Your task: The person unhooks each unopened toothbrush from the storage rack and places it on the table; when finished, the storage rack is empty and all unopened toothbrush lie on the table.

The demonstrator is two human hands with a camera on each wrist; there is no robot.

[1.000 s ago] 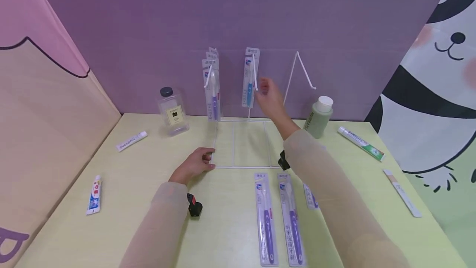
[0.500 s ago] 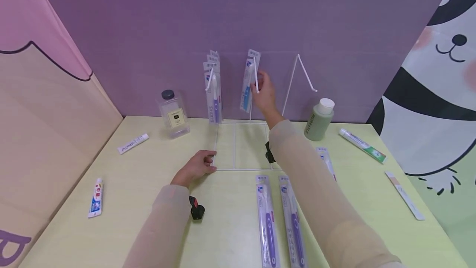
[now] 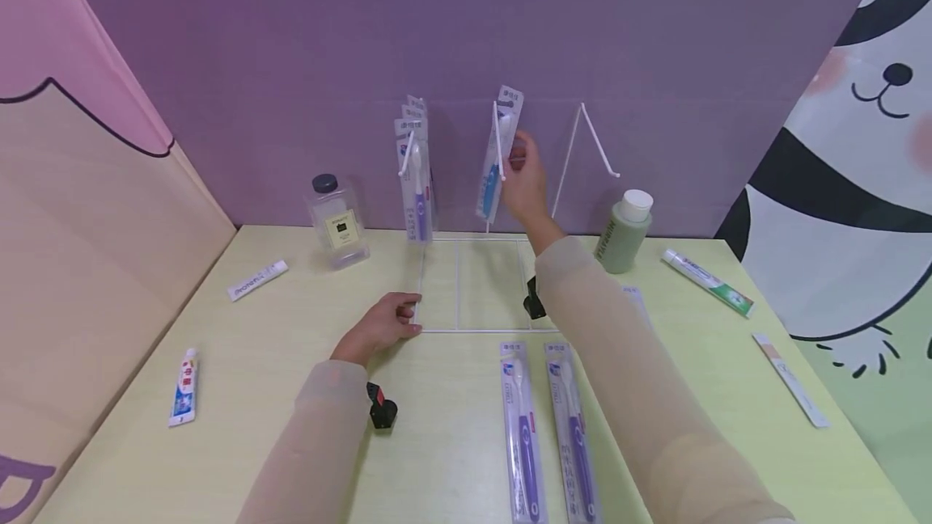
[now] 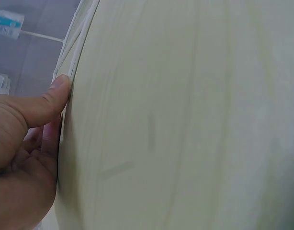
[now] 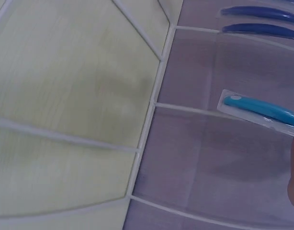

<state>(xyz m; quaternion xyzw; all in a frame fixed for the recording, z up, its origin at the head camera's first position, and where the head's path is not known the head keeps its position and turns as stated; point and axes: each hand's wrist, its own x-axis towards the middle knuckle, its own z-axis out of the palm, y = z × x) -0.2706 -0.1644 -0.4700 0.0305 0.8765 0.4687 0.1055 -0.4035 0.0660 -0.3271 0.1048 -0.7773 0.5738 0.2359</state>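
My right hand (image 3: 527, 184) grips the right edge of a blue packaged toothbrush (image 3: 489, 184) at the middle arm of a white wire rack (image 3: 480, 331). The package leans, its top to the right; whether it hangs on the hook I cannot tell. Its blue handle end (image 5: 262, 109) shows in the right wrist view, where only a sliver of the hand appears. At the rack's front left corner my left hand (image 3: 379, 326) pinches the wire, thumb (image 4: 61, 91) on top in the left wrist view. Several purple packaged toothbrushes (image 3: 417, 184) hang on the rack's left arm.
Two purple packaged toothbrushes (image 3: 523, 435) lie before the rack; another (image 3: 635, 297) is partly behind the right sleeve. A clear bottle (image 3: 339, 225) and a green bottle (image 3: 624, 233) flank the rack. Toothpaste tubes (image 3: 708, 281) lie at both sides, and a slim packet (image 3: 790, 380) at right.
My right hand has moved from beside the blue packaged toothbrush onto its edge. The package hung nearly upright and now leans, its top shifted right. My left hand stays at the rack corner.
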